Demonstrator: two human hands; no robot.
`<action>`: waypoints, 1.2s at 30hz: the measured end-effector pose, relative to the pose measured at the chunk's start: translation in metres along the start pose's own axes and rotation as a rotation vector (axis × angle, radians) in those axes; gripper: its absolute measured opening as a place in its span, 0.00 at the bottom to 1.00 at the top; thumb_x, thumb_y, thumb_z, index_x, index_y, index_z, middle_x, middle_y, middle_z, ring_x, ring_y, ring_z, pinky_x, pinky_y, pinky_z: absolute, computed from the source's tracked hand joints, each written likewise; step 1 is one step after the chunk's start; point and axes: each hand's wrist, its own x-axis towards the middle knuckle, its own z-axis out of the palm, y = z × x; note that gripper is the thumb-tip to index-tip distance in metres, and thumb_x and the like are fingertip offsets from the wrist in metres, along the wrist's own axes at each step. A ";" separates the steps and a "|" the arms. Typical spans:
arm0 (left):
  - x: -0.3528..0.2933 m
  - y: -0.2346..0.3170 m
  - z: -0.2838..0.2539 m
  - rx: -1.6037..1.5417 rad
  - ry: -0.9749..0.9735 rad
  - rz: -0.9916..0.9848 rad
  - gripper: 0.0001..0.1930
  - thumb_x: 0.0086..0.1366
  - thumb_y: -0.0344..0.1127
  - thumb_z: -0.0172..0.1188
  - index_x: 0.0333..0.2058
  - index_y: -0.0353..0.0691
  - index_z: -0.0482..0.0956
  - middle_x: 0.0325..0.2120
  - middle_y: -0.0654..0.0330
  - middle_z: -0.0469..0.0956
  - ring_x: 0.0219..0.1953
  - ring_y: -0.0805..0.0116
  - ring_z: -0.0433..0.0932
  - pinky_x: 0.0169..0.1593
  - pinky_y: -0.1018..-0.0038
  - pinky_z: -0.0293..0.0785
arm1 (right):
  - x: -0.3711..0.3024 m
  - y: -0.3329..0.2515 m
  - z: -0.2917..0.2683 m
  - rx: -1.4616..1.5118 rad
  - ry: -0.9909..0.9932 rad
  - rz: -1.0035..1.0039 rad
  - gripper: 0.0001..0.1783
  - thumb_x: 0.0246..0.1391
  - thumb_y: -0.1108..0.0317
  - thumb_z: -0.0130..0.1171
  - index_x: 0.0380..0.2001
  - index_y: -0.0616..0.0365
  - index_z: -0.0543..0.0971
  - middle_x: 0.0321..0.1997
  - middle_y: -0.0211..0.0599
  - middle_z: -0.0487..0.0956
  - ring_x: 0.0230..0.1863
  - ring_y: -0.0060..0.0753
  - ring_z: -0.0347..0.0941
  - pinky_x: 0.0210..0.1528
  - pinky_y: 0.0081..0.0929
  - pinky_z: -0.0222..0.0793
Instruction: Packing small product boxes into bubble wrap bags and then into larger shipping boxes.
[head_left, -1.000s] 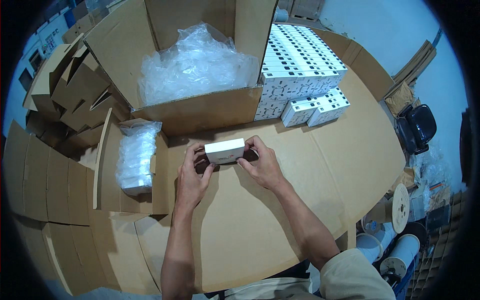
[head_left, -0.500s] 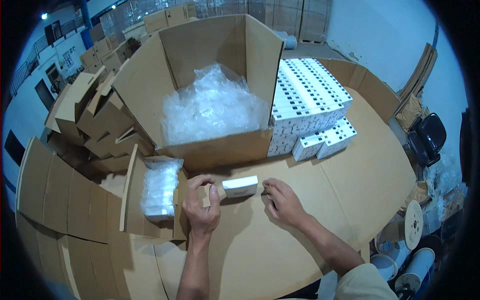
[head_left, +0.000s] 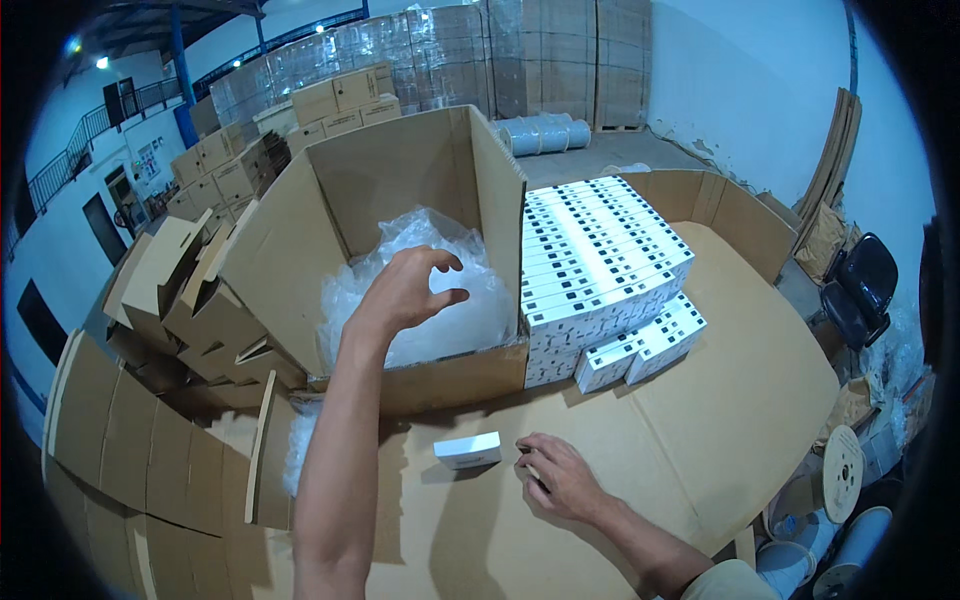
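Above the front of the large open carton [head_left: 400,150], my left hand [head_left: 405,290] reaches over a heap of clear plastic bags [head_left: 430,340]. Its fingers are curved and apart, with nothing between them. On the cardboard-covered table stands a small white box [head_left: 468,451]. My right hand [head_left: 555,475] rests just right of that box, apart from it, fingers curled; whether anything small is in them is hidden. Partly behind my left forearm is a small open carton [head_left: 262,450] with bagged items [head_left: 301,440] in it.
White boxes [head_left: 600,250] with dark squares are stacked right of the large carton, with two shorter piles [head_left: 640,345] before them. Folded cartons [head_left: 200,290] lean at the left. A black chair [head_left: 858,290] and cable spools [head_left: 842,475] stand beyond the table's right edge.
My left hand has moved from beside the small white box up and away, over the bags in the large carton. My right hand stays near the box. The view has tilted upward.
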 end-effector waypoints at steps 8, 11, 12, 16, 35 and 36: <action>0.021 0.027 0.006 -0.057 -0.433 -0.121 0.34 0.49 0.59 0.78 0.40 0.32 0.85 0.32 0.50 0.85 0.33 0.59 0.83 0.40 0.65 0.78 | -0.002 0.002 -0.004 -0.001 -0.058 0.030 0.17 0.50 0.71 0.63 0.45 0.56 0.76 0.60 0.44 0.72 0.66 0.52 0.66 0.69 0.48 0.62; 0.021 0.012 0.026 -0.110 -0.362 -0.070 0.22 0.58 0.48 0.73 0.36 0.32 0.84 0.30 0.52 0.84 0.32 0.59 0.82 0.37 0.66 0.77 | -0.001 0.003 -0.004 -0.005 -0.049 0.014 0.17 0.50 0.71 0.63 0.45 0.56 0.76 0.60 0.43 0.72 0.66 0.51 0.65 0.69 0.48 0.61; 0.023 0.011 0.027 -0.122 -0.329 -0.056 0.18 0.61 0.44 0.71 0.35 0.31 0.83 0.30 0.52 0.84 0.32 0.58 0.82 0.37 0.67 0.77 | -0.001 0.003 -0.004 -0.008 -0.048 0.016 0.17 0.50 0.71 0.63 0.45 0.56 0.76 0.60 0.43 0.72 0.66 0.51 0.65 0.69 0.48 0.61; 0.027 -0.020 0.032 -0.349 -0.078 -0.242 0.08 0.64 0.31 0.64 0.37 0.32 0.78 0.26 0.56 0.83 0.30 0.67 0.80 0.34 0.69 0.76 | 0.000 0.002 -0.004 -0.017 -0.065 0.016 0.17 0.50 0.70 0.64 0.45 0.56 0.76 0.60 0.43 0.72 0.66 0.50 0.65 0.70 0.47 0.61; -0.115 0.081 -0.037 -1.058 0.490 -0.400 0.09 0.73 0.34 0.59 0.48 0.38 0.76 0.37 0.66 0.80 0.37 0.78 0.77 0.45 0.78 0.75 | 0.000 -0.008 -0.009 0.355 0.118 0.243 0.13 0.57 0.74 0.60 0.46 0.62 0.76 0.45 0.43 0.80 0.47 0.42 0.79 0.50 0.36 0.76; -0.135 0.088 -0.028 -1.062 0.489 -0.419 0.09 0.73 0.34 0.59 0.48 0.38 0.76 0.37 0.66 0.80 0.37 0.78 0.77 0.45 0.78 0.75 | 0.001 -0.012 -0.011 0.359 0.103 0.255 0.13 0.57 0.74 0.60 0.46 0.62 0.76 0.45 0.43 0.80 0.47 0.42 0.79 0.50 0.36 0.76</action>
